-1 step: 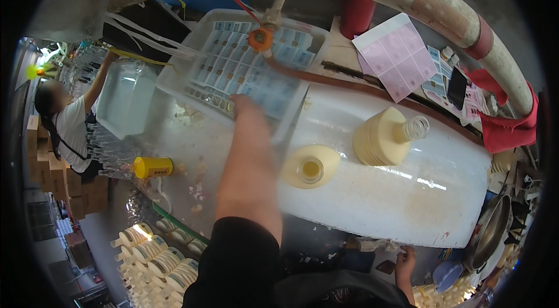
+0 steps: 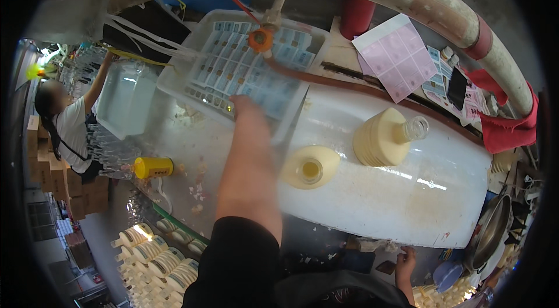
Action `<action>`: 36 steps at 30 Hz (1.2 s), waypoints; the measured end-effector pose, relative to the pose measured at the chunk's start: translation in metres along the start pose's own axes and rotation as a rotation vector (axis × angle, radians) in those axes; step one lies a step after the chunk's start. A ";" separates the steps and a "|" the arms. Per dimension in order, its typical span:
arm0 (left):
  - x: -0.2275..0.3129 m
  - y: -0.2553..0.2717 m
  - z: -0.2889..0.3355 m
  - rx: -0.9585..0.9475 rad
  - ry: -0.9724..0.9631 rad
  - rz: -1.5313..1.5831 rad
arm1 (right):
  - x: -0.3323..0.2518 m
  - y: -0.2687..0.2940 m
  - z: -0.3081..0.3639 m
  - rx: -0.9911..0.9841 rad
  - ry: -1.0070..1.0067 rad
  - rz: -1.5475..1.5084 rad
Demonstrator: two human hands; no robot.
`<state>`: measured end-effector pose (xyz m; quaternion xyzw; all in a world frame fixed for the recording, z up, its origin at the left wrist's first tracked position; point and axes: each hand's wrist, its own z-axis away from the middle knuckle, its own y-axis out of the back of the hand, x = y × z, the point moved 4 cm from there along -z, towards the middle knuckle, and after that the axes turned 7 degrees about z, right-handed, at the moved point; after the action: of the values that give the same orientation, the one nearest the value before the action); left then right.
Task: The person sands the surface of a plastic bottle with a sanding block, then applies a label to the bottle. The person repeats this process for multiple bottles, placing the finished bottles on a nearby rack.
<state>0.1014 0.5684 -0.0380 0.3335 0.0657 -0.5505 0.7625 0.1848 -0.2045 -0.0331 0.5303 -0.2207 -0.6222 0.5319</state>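
Blue rectangular paper-like labels (image 2: 218, 66) look light, limp, best edge-pinched; left hand (image 2: 249, 113) at white plastic tray (image 2: 319, 43)'s near side, its grip: can't tell.

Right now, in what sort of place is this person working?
Probably a small workshop or factory handling bottles: cream bottles are on a white surface, blue sheets lie in a tray, and cartons are stacked near a co-worker.

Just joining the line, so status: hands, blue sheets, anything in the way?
Left hand at white tray, grip unclear. Right hand at lower right, grip unclear. Blue sheets lying in tray. Orange valve overlaps them in view.
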 end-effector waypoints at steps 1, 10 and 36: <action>-0.001 -0.001 -0.001 -0.007 0.019 0.044 | 0.000 0.001 0.000 0.003 0.023 0.004; -0.009 0.001 -0.013 -0.051 0.106 0.245 | 0.004 0.004 0.008 -0.011 -0.041 0.021; -0.018 -0.003 -0.021 -0.139 0.189 0.315 | 0.019 0.007 0.008 -0.005 -0.069 0.009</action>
<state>0.0973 0.5943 -0.0476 0.3364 0.1216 -0.3846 0.8510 0.1826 -0.2258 -0.0323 0.5062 -0.2401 -0.6382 0.5280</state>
